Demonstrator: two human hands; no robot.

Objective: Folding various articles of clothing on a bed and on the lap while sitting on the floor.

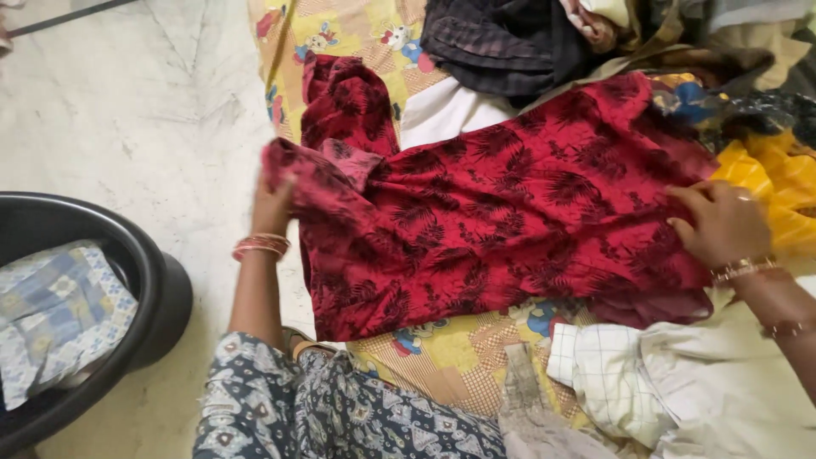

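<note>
Red garment [501,212] with dark leaf print spread flat over yellow cartoon-print sheet [450,353] on pale floor [127,110]. Left hand [272,204] grips garment's left edge, fabric bunched over fingers; bangles on wrist. Right hand [721,223] lies flat on garment's right side, fingers spread; bangles on wrist. Black tub [161,289] near left, blue-checked cloth [59,314] inside. White checked shirt [671,382] near right. Dark plaid cloth [501,42] far centre, yellow cloth [778,178] far right.
</note>
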